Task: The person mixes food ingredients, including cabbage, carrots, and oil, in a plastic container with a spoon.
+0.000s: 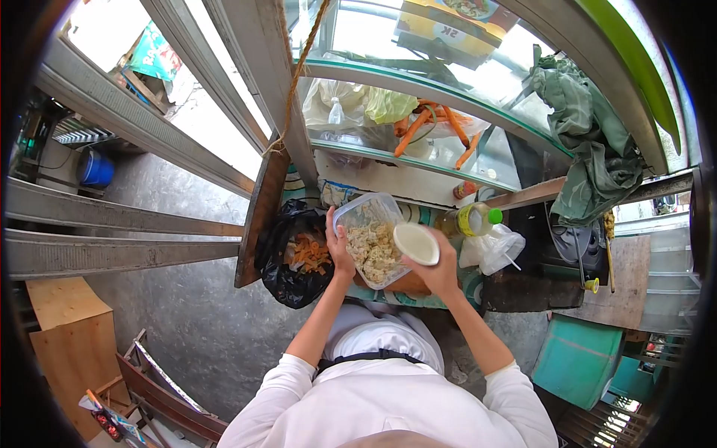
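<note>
My left hand [338, 246] grips the left side of a clear plastic container [370, 239] filled with pale chopped food, holding it tilted over the counter. My right hand [437, 270] holds a small white bowl [416, 243] against the container's right rim. Both arms wear white sleeves.
A black bag [293, 257] with orange peelings hangs to the left of the container. A bottle with a green cap [470, 220] and a clear plastic bag [493, 250] lie to the right. Carrots [429, 123] and greens sit on the glass shelf [388, 153] above. A green cloth [590, 149] hangs at right.
</note>
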### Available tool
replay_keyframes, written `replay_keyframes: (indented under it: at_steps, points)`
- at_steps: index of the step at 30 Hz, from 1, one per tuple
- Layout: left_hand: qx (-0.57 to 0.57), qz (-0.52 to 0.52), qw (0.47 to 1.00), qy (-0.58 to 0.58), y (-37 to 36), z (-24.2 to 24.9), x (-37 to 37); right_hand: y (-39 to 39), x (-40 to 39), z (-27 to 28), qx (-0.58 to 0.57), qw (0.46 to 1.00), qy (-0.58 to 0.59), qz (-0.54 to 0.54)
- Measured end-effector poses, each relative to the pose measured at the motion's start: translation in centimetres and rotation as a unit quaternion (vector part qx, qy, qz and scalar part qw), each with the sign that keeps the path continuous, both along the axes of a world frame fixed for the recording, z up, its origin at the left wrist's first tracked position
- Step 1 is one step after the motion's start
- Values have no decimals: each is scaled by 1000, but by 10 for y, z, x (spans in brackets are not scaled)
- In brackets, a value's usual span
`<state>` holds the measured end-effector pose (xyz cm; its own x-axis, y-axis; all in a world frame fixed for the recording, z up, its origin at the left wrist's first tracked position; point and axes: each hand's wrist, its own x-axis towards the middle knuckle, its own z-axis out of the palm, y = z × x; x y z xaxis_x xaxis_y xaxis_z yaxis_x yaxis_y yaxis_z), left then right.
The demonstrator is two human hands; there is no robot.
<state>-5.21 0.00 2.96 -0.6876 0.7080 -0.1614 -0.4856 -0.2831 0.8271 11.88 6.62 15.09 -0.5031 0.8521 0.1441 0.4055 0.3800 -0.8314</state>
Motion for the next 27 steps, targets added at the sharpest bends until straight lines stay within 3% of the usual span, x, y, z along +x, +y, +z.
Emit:
replay_keyframes:
  at_steps: [4, 7, 10, 11, 14, 15, 18, 20, 22, 25, 27]
  points:
    - [-2, -9, 1000, 1, -7, 3, -5, 57, -17, -101, -110, 957, 193, -186]
    - [-12, -12, 1000, -3, -12, 11, -7, 108, -46, -130, 23, 944, 174, -280]
    - [20, -18, 1000, 9, -16, -3, -9, 140, -50, -162, 29, 932, 125, -339]
    - [20, -26, 999, -6, -18, -5, -9, 146, -44, -173, -13, 942, 102, -319]
    - [-43, -63, 990, 120, -26, -16, -8, 145, -34, -187, 11, 954, 59, -294]
    - [-40, -64, 992, 102, -27, -14, -6, 134, -30, -167, -45, 967, 57, -243]
    - [-19, -62, 996, 64, -27, -21, -8, 92, 1, -173, -4, 968, -62, -245]
    - [-6, -58, 998, 37, -26, -27, -6, 48, 20, -105, -120, 978, -137, -100]
    - [-14, -44, 998, 34, -26, -26, 0, 13, 19, -42, -178, 914, -364, 25]
    - [-36, -18, 998, 57, -20, -27, 12, -21, 29, -62, -133, 892, -395, 176]
    - [-33, -9, 998, 55, -18, -42, 17, -35, 29, -73, 31, 904, -390, 171]
